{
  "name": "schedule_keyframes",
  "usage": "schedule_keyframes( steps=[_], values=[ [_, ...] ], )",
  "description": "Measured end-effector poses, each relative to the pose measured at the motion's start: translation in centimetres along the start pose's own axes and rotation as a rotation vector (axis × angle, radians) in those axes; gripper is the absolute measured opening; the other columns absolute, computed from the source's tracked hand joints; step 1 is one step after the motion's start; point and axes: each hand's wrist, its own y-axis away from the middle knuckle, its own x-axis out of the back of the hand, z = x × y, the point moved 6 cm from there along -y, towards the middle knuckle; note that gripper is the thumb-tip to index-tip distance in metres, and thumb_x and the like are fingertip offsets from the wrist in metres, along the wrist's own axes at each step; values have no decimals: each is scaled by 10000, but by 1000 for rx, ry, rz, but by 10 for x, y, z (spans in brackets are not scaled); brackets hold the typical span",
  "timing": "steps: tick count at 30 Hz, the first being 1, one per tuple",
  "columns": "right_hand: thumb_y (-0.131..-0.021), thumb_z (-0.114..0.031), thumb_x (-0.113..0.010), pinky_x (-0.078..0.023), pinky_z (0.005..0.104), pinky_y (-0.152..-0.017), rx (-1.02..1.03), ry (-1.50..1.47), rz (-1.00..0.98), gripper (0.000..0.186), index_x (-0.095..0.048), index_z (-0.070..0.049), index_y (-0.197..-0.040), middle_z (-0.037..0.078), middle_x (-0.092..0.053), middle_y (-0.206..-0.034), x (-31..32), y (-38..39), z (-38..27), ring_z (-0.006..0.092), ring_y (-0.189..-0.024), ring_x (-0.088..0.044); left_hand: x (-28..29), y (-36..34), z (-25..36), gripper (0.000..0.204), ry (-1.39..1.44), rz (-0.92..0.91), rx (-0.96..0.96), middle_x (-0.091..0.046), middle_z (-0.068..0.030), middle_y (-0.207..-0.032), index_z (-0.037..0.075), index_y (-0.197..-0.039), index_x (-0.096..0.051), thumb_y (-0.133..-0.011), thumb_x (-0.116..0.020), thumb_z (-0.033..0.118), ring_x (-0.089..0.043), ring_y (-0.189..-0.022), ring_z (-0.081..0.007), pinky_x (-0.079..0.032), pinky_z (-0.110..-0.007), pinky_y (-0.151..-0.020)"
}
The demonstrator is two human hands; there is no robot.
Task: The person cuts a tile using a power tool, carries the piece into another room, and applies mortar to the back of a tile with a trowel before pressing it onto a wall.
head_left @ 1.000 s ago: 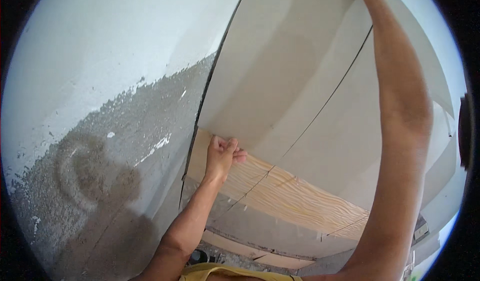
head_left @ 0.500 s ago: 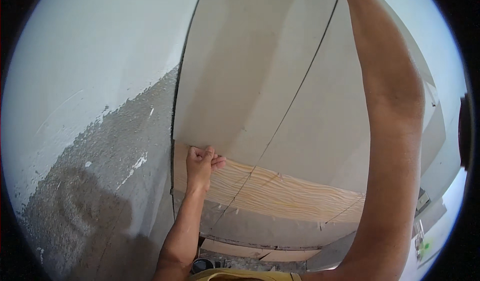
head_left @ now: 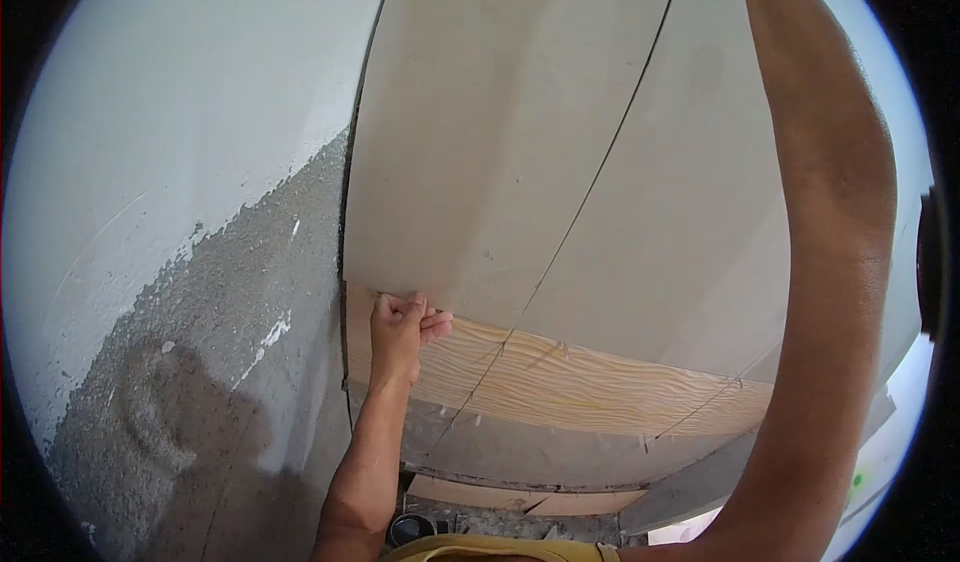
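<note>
My left hand (head_left: 399,337) is closed in a pinch at the lower edge of a large plain beige tile (head_left: 450,192), where it meets a strip of cream tile with a wavy relief (head_left: 540,382). Whatever sits between the fingertips is hidden or too small to make out. My right arm (head_left: 835,202) reaches up along the right side, and its hand lies beyond the upper edge of the view. A second plain beige tile (head_left: 690,212) stands beside the first, with a thin dark joint (head_left: 590,197) slanting between them. Small pale pegs (head_left: 478,419) show along the wavy strip's lower edge.
On the left, a side wall (head_left: 190,92) is white above and rough bare grey below. Grey wall (head_left: 560,454) shows under the wavy strip. By my body at the bottom stands a dark round container (head_left: 410,530), near a tan strip (head_left: 590,503) along the wall's foot.
My right arm has shifted to the right in the view, uncovering more of the right-hand tile and wavy strip. My left hand keeps its pinch at the same tile edge.
</note>
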Motion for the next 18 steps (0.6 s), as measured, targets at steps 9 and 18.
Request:
schedule_keyframes(
  steps=[9, 18],
  values=[
    [-921, -196, -593, -364, 428, -1076, -132, 79, -8, 332, -657, -61, -1218, 144, -620, -1272, 3, 9, -16, 294, -1232, -519, 2, 0, 2, 180, 12, -8, 12, -578, -123, -878, 7, -955, -424, -979, -551, 131, -694, -788, -261, -635, -321, -684],
    [-905, -179, -599, -367, 432, -1074, -57, -26, -56, 346, -652, -57, -1224, 143, -615, -1282, 1, 9, -13, 296, -1228, -522, 3, 3, 3, 174, 12, 15, 9, -572, -121, -875, 13, -952, -415, -978, -547, 123, -693, -784, -263, -635, -328, -681]
  ],
)
